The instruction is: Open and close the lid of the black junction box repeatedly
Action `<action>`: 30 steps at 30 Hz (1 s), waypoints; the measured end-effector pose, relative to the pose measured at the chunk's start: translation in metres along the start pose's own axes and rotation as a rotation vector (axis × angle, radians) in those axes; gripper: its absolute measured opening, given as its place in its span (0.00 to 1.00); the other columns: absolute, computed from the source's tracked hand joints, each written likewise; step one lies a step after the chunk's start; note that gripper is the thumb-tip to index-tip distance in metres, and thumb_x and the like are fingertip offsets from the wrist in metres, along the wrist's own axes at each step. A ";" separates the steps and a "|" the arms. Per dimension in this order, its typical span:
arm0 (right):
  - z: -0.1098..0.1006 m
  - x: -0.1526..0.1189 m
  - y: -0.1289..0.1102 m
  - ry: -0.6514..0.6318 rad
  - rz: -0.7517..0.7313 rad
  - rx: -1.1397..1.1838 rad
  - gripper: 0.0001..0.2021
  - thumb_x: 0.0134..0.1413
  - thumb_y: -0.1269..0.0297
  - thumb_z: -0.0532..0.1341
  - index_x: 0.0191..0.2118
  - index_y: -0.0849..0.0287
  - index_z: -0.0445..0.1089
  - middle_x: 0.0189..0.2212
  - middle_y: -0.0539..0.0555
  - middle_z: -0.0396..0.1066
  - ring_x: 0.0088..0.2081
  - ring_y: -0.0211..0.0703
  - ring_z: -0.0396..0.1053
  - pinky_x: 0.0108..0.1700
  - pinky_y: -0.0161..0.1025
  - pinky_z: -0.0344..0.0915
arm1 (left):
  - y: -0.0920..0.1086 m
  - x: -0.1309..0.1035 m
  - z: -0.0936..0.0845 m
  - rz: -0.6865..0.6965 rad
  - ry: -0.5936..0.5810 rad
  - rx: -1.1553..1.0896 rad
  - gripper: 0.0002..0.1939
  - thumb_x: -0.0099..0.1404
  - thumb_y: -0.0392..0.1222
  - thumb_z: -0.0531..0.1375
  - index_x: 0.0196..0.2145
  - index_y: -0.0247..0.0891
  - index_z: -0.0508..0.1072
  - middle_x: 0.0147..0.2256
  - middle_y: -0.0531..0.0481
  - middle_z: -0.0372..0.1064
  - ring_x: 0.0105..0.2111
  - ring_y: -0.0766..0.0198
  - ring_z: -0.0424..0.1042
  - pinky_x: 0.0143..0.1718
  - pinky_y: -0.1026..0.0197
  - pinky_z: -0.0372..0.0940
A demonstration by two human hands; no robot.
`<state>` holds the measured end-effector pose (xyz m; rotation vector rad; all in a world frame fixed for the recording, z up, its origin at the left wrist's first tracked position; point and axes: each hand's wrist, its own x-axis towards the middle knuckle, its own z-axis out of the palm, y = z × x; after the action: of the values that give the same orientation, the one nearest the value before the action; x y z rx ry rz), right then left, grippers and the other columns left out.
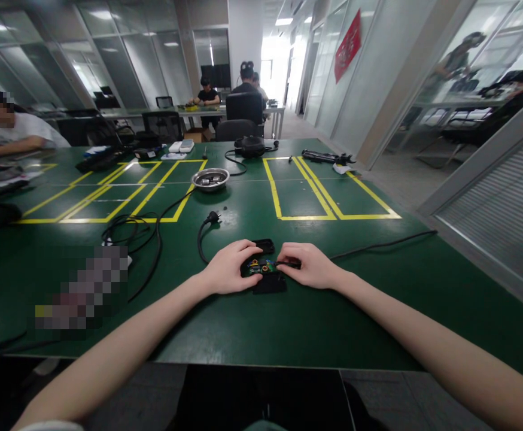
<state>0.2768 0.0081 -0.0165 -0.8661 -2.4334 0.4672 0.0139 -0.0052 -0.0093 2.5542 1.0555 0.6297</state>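
Observation:
A small green circuit board (268, 267) with copper-coloured coils lies between my hands, low over the green table (225, 326). My left hand (230, 266) curls its thumb and fingers around the board's left end. From the other side, my right hand (309, 266) pinches a black cable (294, 264) where it meets the board. One black plastic case half (264, 245) rests just beyond the board, and a flat black case piece (269, 284) lies on the near side. My fingers hide both ends of the board.
A black power plug (213, 218) on a cord lies left of centre. Beyond it stands a metal bowl (210, 179) holding metal parts. Coiled black cable (131, 227) lies at left, near a blurred-out object (84, 290). Yellow tape marks the table; a person (14, 129) sits far left.

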 end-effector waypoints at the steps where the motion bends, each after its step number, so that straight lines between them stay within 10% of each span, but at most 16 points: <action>1: 0.001 0.001 -0.001 0.016 0.008 -0.010 0.05 0.61 0.68 0.63 0.32 0.57 0.71 0.28 0.51 0.70 0.29 0.40 0.67 0.31 0.36 0.60 | -0.002 0.001 -0.001 0.009 0.002 0.004 0.26 0.61 0.46 0.66 0.56 0.40 0.73 0.56 0.40 0.71 0.55 0.47 0.73 0.59 0.46 0.69; 15: 0.004 0.003 -0.001 0.109 0.054 -0.034 0.05 0.59 0.69 0.65 0.32 0.58 0.72 0.29 0.51 0.72 0.29 0.40 0.69 0.31 0.36 0.61 | -0.013 0.002 -0.008 0.081 0.087 -0.069 0.20 0.70 0.50 0.62 0.55 0.38 0.74 0.55 0.39 0.73 0.55 0.51 0.73 0.59 0.49 0.69; 23: -0.002 0.001 -0.002 0.197 -0.017 0.015 0.06 0.63 0.66 0.63 0.33 0.58 0.74 0.29 0.52 0.72 0.28 0.40 0.69 0.31 0.37 0.63 | -0.016 -0.005 -0.025 -0.047 0.023 -0.167 0.08 0.68 0.43 0.60 0.37 0.36 0.76 0.27 0.53 0.70 0.26 0.66 0.67 0.30 0.65 0.62; 30: -0.016 -0.003 -0.006 0.130 -0.156 0.091 0.08 0.67 0.63 0.62 0.37 0.58 0.78 0.33 0.55 0.77 0.32 0.42 0.74 0.35 0.38 0.68 | 0.000 -0.008 -0.034 -0.028 -0.047 -0.303 0.09 0.67 0.40 0.57 0.31 0.35 0.72 0.22 0.57 0.62 0.22 0.71 0.58 0.25 0.68 0.54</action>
<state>0.2851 0.0037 -0.0015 -0.6421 -2.3199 0.4455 -0.0085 -0.0071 0.0170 2.2780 0.9027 0.6624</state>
